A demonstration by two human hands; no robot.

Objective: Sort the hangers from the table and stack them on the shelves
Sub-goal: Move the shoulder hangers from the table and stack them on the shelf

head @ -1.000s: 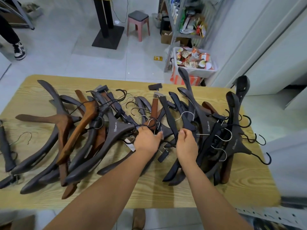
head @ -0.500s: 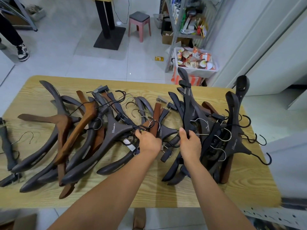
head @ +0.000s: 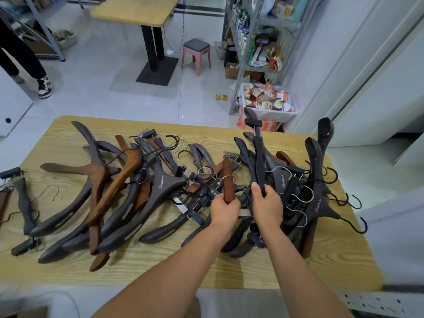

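- The wooden table [head: 321, 267] is the landmark; one sprawling pile of hangers [head: 160, 187] covers most of its top, too tangled for an exact count, though well over twenty show.
- Most of the pile is dark grey or black; about five are brown wood, among them a reddish one [head: 91, 171] and an orange-brown one [head: 119, 180] at the table's left part.
- On the table's right part, a cluster of black hangers [head: 319, 180] lies with hooks pointing right; four silver hooks and several black hooks show there.
- At the table's left edge, two or three clip hangers [head: 23, 200] lie apart from the pile.
- Small white lettering is printed on several dark hangers, such as one near the table's middle [head: 165, 182], but it is too small to read; yellow characters on a dark piece beside the left hand are likewise unreadable.
- Beyond the table stand one second table [head: 137, 8], one pink stool [head: 196, 53], one metal shelf unit [head: 257, 42] and one white bin of packaged snacks [head: 268, 104].
- A person's leg and one shoe [head: 44, 87] show past the table's far left corner.
- The right hand [head: 267, 207] is closed around the lower end of a black hanger [head: 258, 157], holding it steeply tilted above the pile at the table's middle.
- The left hand [head: 224, 211] is closed around a short brown hanger bar [head: 228, 182], just beside the right hand.
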